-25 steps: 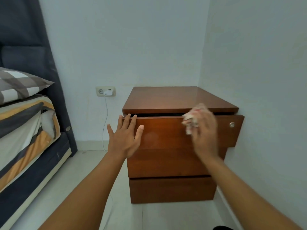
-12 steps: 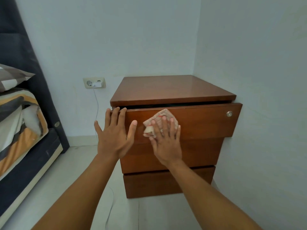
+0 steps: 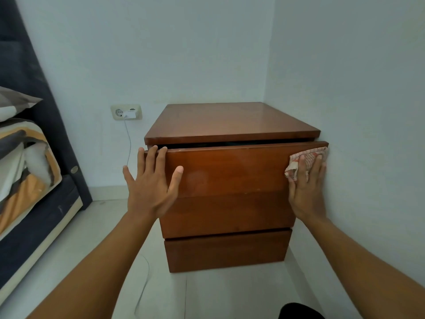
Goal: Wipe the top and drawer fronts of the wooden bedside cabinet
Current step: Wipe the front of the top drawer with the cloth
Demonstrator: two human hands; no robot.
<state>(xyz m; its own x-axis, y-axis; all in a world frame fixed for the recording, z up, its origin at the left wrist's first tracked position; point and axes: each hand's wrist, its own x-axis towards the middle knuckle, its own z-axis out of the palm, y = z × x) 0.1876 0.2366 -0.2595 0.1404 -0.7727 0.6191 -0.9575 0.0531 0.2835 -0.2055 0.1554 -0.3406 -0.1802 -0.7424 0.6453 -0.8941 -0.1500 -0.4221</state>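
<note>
While the right hand [image 3: 307, 187] presses a cloth [image 3: 305, 157] flat-fingered against the right end of the ajar top drawer [image 3: 230, 169] of the corner cabinet [image 3: 230, 120], the left hand [image 3: 151, 185], spread open, rests fingertips [image 3: 154, 148] on its rim, where a shove could pinch them.

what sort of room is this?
Most likely a bedroom: a bed with a pillow on the left, a wooden bedside cabinet in the corner, and a wall socket beside it.

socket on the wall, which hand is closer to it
Left. The left hand rests on the left end of the top drawer, below and right of the socket; the right hand presses a cloth on its far right end.
</note>
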